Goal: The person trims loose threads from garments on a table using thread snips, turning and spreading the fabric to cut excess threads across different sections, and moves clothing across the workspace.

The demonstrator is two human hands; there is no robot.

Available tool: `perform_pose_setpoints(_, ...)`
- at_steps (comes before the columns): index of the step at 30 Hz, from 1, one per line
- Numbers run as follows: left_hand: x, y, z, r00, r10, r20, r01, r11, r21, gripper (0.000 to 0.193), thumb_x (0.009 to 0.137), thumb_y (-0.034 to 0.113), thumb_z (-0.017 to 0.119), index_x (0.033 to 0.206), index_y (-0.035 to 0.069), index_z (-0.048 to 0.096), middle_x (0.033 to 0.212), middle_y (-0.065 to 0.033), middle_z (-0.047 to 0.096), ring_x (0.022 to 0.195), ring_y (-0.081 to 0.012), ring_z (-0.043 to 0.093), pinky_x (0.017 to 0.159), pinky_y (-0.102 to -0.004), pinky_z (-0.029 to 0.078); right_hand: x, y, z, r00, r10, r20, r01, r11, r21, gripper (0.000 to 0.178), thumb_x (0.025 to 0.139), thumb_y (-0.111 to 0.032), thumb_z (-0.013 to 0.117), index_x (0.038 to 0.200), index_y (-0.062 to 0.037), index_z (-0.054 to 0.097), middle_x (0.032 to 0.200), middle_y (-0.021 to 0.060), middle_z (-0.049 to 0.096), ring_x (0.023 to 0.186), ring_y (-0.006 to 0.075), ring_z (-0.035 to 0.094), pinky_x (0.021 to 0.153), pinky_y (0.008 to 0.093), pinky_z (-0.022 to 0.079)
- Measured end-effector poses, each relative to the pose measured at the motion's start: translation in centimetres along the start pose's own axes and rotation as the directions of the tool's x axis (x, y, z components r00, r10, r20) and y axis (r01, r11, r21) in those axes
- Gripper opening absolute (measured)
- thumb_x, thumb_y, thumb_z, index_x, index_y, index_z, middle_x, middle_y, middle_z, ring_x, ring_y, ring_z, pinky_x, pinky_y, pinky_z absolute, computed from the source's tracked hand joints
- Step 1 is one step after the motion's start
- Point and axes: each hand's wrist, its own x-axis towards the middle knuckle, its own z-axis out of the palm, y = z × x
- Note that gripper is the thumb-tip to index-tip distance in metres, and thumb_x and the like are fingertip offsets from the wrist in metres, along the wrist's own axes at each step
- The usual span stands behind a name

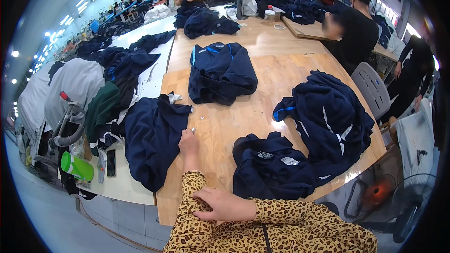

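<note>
My left hand [189, 143] is closed on the wooden tabletop, with the tip of a small grey, metal-looking tool [193, 130] showing past the fingers; its kind is unclear. Beside that hand lies a dark navy garment [154, 138], spread over the table's left edge. My right hand [226, 204] reaches across and grips the leopard-print sleeve [193, 187] of my left forearm. To the right of it is a crumpled navy garment [267, 168] with a badge and a white label. Farther off sits a folded navy garment [222, 75] with light blue trim.
A navy pile with white strips [333, 112] covers the right side. At left are a green bottle [77, 166], a phone [111, 163] and a dark green cloth [101, 110]. Beyond stand a grey chair [372, 86] and a fan [410, 206]. Several people work at the back.
</note>
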Motion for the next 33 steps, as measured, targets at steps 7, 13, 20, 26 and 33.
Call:
perform_pose_setpoints(7,0.0,-0.1,0.3,1.000,-0.029,0.012,0.029,1.000,0.005,0.017,0.092,0.020,0.048,0.083,0.006,0.053,0.084,-0.0108,0.055,0.073,-0.0294,0.063,0.059,-0.0410,0.051,-1.7,6.1,-5.1,0.869,0.452,-0.200,-0.216,0.711,0.669,0.012,0.085,-0.013,0.063,0.089,-0.0022,0.060,0.079,0.0053,0.063,0.077,0.0100,0.060,0.067,0.0258,0.048)
perform_pose_setpoints(13,0.6,0.3,0.3,0.994,-0.044,0.103,0.044,0.999,0.004,0.016,0.093,0.019,0.043,0.087,0.006,0.051,0.089,-0.0117,0.055,0.077,-0.0333,0.061,0.062,-0.0447,0.051,-8.5,20.4,-14.3,0.370,0.656,-0.658,0.553,0.414,0.723,0.019,0.082,0.007,0.061,0.097,-0.0015,0.054,0.097,0.0131,0.062,0.094,0.0216,0.063,0.089,0.0280,0.052)
perform_pose_setpoints(20,0.1,0.6,-0.3,0.997,-0.018,0.071,0.021,0.999,-0.037,0.015,0.092,0.018,0.047,0.086,0.005,0.050,0.089,-0.0115,0.055,0.076,-0.0335,0.060,0.061,-0.0436,0.049,-9.3,22.6,-14.9,0.345,0.720,-0.602,0.616,0.311,0.724,0.022,0.082,0.008,0.060,0.100,0.0000,0.051,0.101,0.0162,0.059,0.101,0.0265,0.060,0.092,0.0280,0.051)
perform_pose_setpoints(26,0.2,0.4,-0.4,0.997,-0.024,0.080,0.025,1.000,-0.010,0.011,0.090,0.016,0.049,0.087,0.005,0.050,0.089,-0.0117,0.055,0.077,-0.0331,0.060,0.062,-0.0428,0.049,-9.6,22.2,-14.5,0.377,0.688,-0.620,0.626,0.304,0.718,0.026,0.081,0.012,0.054,0.104,0.0017,0.049,0.108,0.0200,0.056,0.110,0.0321,0.055,0.100,0.0325,0.045)
perform_pose_setpoints(33,0.3,0.5,-0.3,0.997,-0.016,0.082,0.017,1.000,-0.018,0.010,0.090,0.015,0.048,0.088,0.005,0.050,0.091,-0.0118,0.055,0.078,-0.0326,0.060,0.063,-0.0424,0.049,-9.4,22.2,-14.5,0.378,0.663,-0.646,0.584,0.370,0.722,0.033,0.079,0.017,0.049,0.108,0.0029,0.047,0.111,0.0195,0.052,0.113,0.0331,0.053,0.100,0.0337,0.045)
